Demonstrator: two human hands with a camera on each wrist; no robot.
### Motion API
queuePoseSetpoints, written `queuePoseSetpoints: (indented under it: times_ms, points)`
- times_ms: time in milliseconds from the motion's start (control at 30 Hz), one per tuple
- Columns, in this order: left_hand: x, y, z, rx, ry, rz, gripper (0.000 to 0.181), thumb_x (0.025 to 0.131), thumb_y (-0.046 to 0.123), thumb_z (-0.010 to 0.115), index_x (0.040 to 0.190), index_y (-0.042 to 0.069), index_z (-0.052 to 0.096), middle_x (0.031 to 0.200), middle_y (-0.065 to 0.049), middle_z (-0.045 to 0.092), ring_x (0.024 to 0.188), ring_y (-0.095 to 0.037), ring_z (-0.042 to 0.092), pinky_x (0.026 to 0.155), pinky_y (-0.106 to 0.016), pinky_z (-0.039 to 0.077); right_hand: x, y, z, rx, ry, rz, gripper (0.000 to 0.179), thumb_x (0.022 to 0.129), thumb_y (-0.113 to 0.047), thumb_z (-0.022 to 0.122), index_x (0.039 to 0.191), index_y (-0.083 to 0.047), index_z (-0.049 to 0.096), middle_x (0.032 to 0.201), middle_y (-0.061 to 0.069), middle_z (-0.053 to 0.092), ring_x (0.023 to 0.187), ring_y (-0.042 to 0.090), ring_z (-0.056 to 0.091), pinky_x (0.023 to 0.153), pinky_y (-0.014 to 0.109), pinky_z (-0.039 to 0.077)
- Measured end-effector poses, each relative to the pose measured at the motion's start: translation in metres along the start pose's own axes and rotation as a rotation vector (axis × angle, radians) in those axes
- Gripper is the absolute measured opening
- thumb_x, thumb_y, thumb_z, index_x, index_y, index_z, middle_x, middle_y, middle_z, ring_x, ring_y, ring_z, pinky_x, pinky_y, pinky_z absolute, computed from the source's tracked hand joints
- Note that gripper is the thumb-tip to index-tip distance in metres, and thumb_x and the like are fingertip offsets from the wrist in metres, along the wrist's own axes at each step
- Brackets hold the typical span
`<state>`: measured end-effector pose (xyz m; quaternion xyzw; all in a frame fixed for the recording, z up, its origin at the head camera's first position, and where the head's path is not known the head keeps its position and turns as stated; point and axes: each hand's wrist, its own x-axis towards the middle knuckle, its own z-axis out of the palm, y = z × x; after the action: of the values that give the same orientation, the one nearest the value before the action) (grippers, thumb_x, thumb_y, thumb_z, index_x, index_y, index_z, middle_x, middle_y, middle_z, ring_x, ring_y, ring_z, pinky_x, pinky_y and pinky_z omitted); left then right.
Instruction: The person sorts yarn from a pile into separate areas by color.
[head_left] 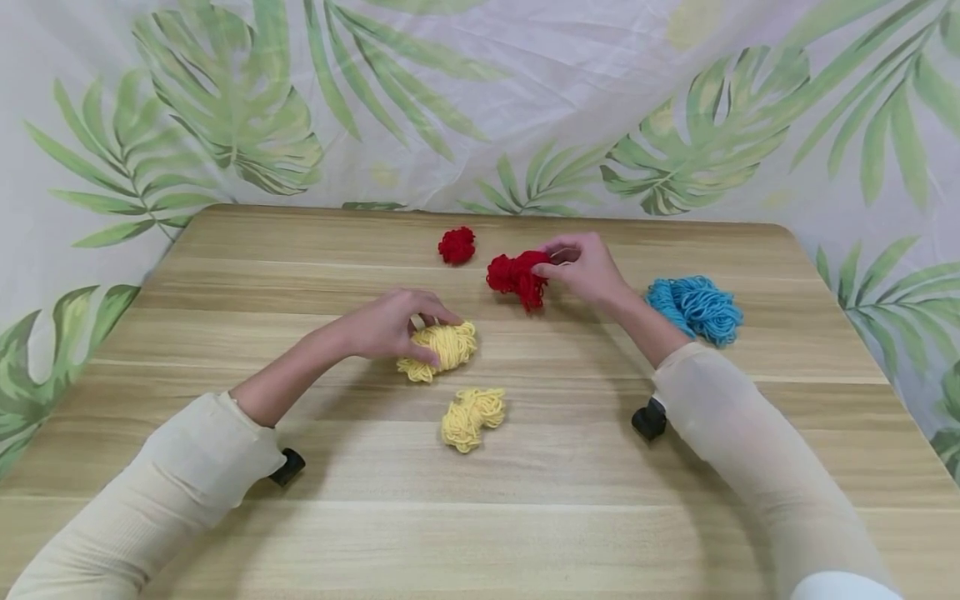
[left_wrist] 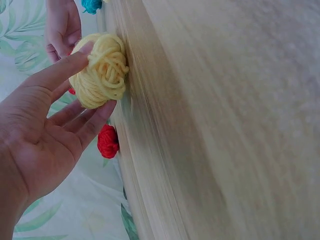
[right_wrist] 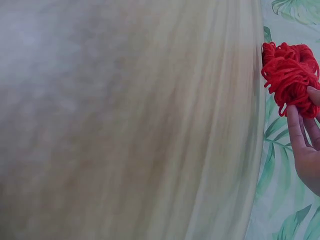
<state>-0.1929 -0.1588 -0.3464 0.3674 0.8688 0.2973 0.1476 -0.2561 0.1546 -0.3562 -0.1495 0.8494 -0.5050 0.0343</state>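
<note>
My left hand [head_left: 393, 325] holds a bundle of yellow yarn [head_left: 447, 345] between thumb and fingers, left of the table's middle. In the left wrist view the thumb lies on one side of that yellow yarn [left_wrist: 102, 70] and the fingertips on the other. Farther back, my right hand [head_left: 585, 265] pinches the right end of a red yarn bundle [head_left: 517, 277], whose loose loops hang toward the front. The right wrist view shows thumb and fingers at the end of this red yarn [right_wrist: 290, 75]. A smaller yellow yarn bundle [head_left: 472, 418] lies in front of the left hand.
A small red yarn ball [head_left: 457, 246] lies near the back edge of the wooden table [head_left: 480, 542]. Blue yarn [head_left: 697, 310] sits at the right, partly behind the right forearm. A leaf-patterned cloth [head_left: 525, 100] hangs behind the table.
</note>
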Motion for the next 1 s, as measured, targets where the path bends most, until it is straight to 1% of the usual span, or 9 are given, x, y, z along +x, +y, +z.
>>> queuePoseSetpoints:
  times_ms: [167,267,500,700,800,1000]
  points:
    - [0.0,0.0,0.0,0.009,0.004,-0.002,0.049,0.08,0.011,0.091,0.125,0.0,0.073,0.116,-0.012,0.072,0.103,-0.026,0.065,0.081,-0.04,0.058,0.006,0.001,0.0,0.043,0.017,0.021,0.023,0.092,-0.004,0.077,0.112,0.006,0.075,0.11,0.023,0.074,0.098,0.031,0.07,0.081,0.025,0.052]
    - [0.0,0.001,-0.001,0.013,0.009,0.002,0.049,0.08,0.011,0.091,0.125,0.0,0.074,0.116,-0.011,0.073,0.102,-0.026,0.065,0.08,-0.04,0.058,0.009,0.002,0.0,0.041,0.02,0.028,0.024,0.092,-0.005,0.078,0.113,0.006,0.075,0.11,0.022,0.074,0.098,0.031,0.07,0.082,0.025,0.052]
    - [0.001,0.001,-0.001,0.01,0.005,0.003,0.048,0.08,0.01,0.09,0.124,0.0,0.074,0.116,-0.012,0.073,0.102,-0.026,0.065,0.081,-0.041,0.058,0.014,0.001,0.003,0.064,0.055,0.061,0.021,0.091,-0.005,0.079,0.111,0.003,0.077,0.106,0.016,0.076,0.097,0.028,0.07,0.08,0.025,0.052]
    - [0.001,0.002,-0.001,0.025,0.016,0.026,0.045,0.08,0.007,0.089,0.122,-0.001,0.075,0.112,-0.011,0.074,0.1,-0.026,0.066,0.08,-0.041,0.059,0.019,-0.003,0.005,0.061,0.082,0.086,0.023,0.091,-0.009,0.08,0.111,0.001,0.077,0.108,0.015,0.075,0.097,0.025,0.068,0.081,0.028,0.052]
    - [0.0,0.001,-0.001,0.033,0.02,0.026,0.044,0.08,0.007,0.089,0.121,0.0,0.075,0.111,-0.011,0.074,0.1,-0.026,0.066,0.08,-0.041,0.059,0.022,-0.004,0.007,0.063,0.091,0.091,0.025,0.091,-0.011,0.081,0.113,0.001,0.077,0.11,0.014,0.076,0.099,0.024,0.068,0.082,0.027,0.052]
    - [0.0,0.001,-0.001,0.038,0.019,0.022,0.044,0.08,0.008,0.089,0.121,0.0,0.076,0.11,-0.01,0.074,0.099,-0.025,0.066,0.08,-0.04,0.059,0.027,-0.007,0.01,0.08,0.106,0.097,0.027,0.09,-0.008,0.082,0.114,0.002,0.077,0.111,0.015,0.077,0.099,0.023,0.068,0.078,0.024,0.053]
